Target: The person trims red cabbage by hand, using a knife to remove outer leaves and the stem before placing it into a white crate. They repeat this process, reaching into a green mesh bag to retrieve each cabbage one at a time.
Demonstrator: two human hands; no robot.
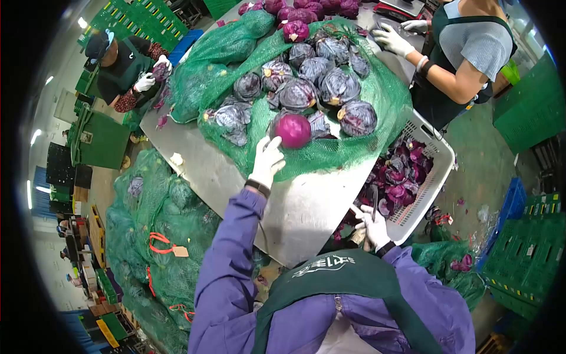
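A shiny, peeled red cabbage [293,131] sits at the near side of a pile of duller red cabbages [296,94], on green netting [236,156] spread over a metal table [306,203]. My left hand [267,158], in a white glove, is at the peeled cabbage's lower left side. Its fingers are stretched out and apart, the tips at or touching the cabbage, not wrapped round it. In my gloved right hand [372,226] is a knife [375,199], blade pointing up, beside the table's right edge and close to a white crate [433,192].
Purple leaves [404,177] fill much of the crate. Net sacks of cabbages [159,236] stand left of the table. A co-worker [457,59] stands at the right and another [127,71] at the far left, holding a cabbage. Peeled cabbages [295,30] lie at the back.
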